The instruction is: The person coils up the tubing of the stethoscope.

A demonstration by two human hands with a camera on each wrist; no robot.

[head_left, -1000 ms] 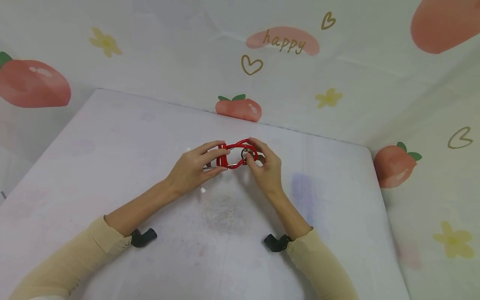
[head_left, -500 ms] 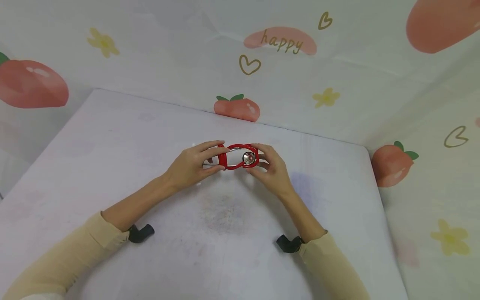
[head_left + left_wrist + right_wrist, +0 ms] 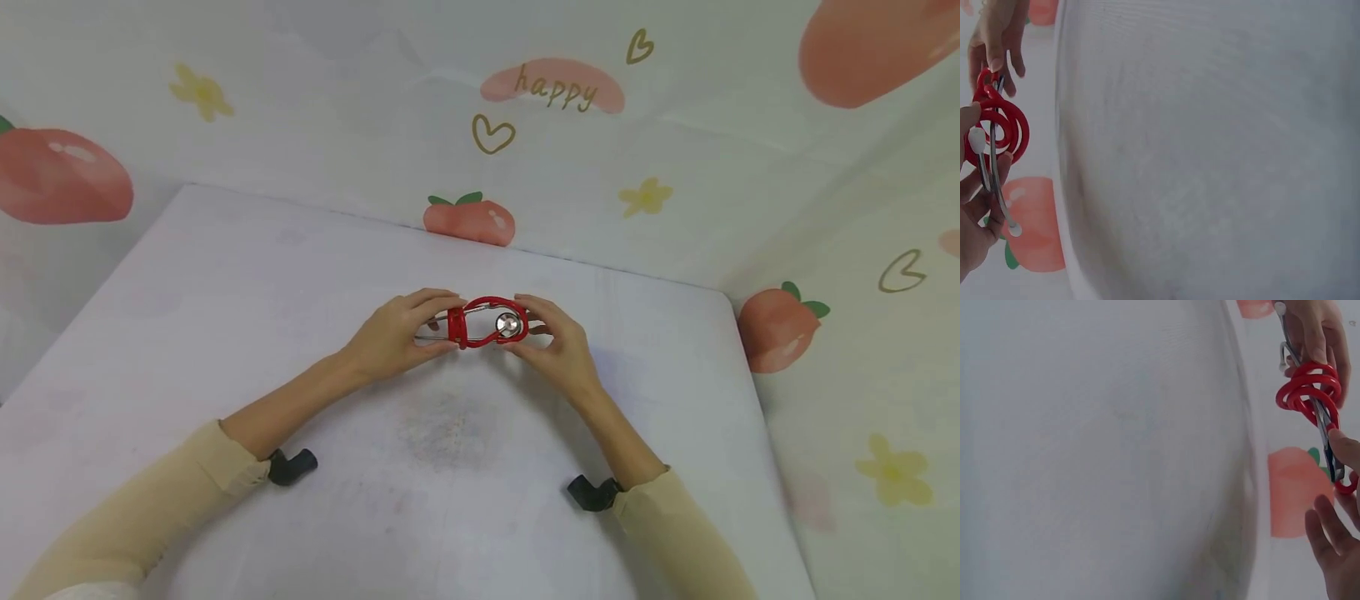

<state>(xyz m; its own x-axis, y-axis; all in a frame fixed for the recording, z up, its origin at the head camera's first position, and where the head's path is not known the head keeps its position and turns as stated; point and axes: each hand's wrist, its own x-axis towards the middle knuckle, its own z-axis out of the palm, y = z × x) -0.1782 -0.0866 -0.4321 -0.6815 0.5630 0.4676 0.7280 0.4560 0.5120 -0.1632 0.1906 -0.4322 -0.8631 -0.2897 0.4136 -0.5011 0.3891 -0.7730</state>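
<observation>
A stethoscope with red tubing is held up between both hands over the table. Its tubing is coiled round the metal ear tubes, and a loop runs right to the round silver chest piece. My left hand grips the coiled part from the left, thumb below and fingers above. At the loop's right end, my right hand pinches the tubing beside the chest piece. White ear tips stick out past the left hand in the left wrist view; the left hand hides them in the head view.
A pale, stained table top lies beneath the hands. Behind and to the right rises a white cloth backdrop printed with peaches, flowers and hearts. A black elbow-shaped piece sits at the left sleeve, and a similar black piece at the right one.
The right thumb has come off the chest piece face to the tubing's lower edge, leaving the chest piece in plain sight. Both hands and the stethoscope have shifted slightly right.
</observation>
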